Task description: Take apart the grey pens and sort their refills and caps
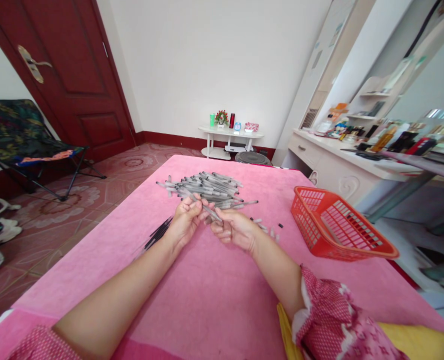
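Between my two hands, over the middle of the pink-covered table (214,285), a clear-barrelled pen (211,213) is held at a slant. My left hand (187,220) pinches its upper left end. At the lower right end, the fingers of my right hand (235,229) close on it. Just beyond my hands lies a heap of similar pens (202,185) with dark ends. Several thin black refills (158,232) lie beside my left wrist. To the right of my right hand are small clear pieces (272,233) and a small black piece (281,225).
A red plastic basket (342,225) stands on the table's right side. Yellow cloth (417,340) lies by my right sleeve. Beyond are a small white table (231,131), a dressing table (330,155) with bottles, a folding chair (26,135) and a dark red door (67,65).
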Available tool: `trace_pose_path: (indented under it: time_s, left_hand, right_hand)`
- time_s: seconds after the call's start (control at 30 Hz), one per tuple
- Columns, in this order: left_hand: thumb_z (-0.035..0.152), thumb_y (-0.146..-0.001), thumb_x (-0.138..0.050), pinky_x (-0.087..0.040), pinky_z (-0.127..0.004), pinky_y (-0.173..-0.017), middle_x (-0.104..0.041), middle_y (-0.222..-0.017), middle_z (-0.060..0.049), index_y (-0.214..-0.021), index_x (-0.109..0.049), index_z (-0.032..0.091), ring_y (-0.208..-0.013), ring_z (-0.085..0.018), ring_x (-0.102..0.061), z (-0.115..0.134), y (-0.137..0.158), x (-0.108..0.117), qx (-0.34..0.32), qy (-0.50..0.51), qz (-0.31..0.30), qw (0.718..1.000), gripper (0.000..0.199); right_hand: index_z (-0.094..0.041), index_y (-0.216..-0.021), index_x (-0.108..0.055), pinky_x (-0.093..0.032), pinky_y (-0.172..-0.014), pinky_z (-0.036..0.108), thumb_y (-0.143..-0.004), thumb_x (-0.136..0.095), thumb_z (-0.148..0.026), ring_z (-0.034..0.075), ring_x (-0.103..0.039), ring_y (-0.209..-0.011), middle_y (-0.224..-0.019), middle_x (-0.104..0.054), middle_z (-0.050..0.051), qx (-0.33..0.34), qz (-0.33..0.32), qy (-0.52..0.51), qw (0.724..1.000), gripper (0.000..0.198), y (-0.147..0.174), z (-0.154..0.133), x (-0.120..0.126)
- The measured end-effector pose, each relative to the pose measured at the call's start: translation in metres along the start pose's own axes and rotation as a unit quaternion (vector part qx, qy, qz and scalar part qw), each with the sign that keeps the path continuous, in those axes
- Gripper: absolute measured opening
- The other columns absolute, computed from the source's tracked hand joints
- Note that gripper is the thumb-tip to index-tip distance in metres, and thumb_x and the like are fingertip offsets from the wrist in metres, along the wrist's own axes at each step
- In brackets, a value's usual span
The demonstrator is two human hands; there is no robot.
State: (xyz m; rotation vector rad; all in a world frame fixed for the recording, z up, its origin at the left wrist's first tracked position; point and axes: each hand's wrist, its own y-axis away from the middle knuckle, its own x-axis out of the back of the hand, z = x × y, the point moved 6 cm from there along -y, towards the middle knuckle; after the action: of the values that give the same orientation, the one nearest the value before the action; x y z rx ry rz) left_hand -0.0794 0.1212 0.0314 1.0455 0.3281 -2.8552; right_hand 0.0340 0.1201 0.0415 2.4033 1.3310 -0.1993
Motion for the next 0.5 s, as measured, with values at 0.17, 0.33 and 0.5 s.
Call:
trace_pose_path:
  time_s: [0.17,0.33,0.5]
  left_hand:
    - [0.017,-0.064,-0.073,-0.053,-0.025,-0.067,-0.066,-0.073,0.001,-0.083,-0.053,0.016,-0.077,-0.017,-0.067,-0.002,0.002,0.001,-0.007,-0.034,0.043,0.998,0.028]
    - [0.016,-0.061,-0.075,-0.054,-0.027,-0.067,-0.068,-0.074,-0.002,-0.08,-0.053,0.014,-0.077,-0.018,-0.067,-0.004,0.003,0.001,-0.024,-0.021,0.092,0.995,0.029]
    - [0.015,-0.064,-0.073,-0.055,-0.026,-0.068,-0.067,-0.076,-0.001,-0.079,-0.054,0.014,-0.077,-0.016,-0.067,-0.007,0.005,0.006,-0.022,-0.006,0.124,0.992,0.024]
  right_hand:
    - [-0.017,-0.067,-0.047,-0.017,-0.039,0.018,-0.083,-0.044,-0.04,0.005,-0.02,-0.035,-0.044,-0.034,-0.008,0.06,0.101,0.135,0.984,0.028,-0.004,-0.002,0.015]
    - [-0.018,-0.074,-0.061,-0.034,-0.059,0.025,-0.082,-0.047,-0.03,0.016,-0.055,-0.065,-0.068,-0.062,0.005,0.154,0.311,0.567,0.747,0.02,0.009,-0.031,0.016]
    - [-0.016,-0.094,-0.062,-0.037,-0.065,0.031,-0.087,-0.039,-0.027,0.025,-0.06,-0.078,-0.087,-0.066,0.015,0.14,0.289,0.742,0.589,0.026,0.013,-0.04,-0.003]
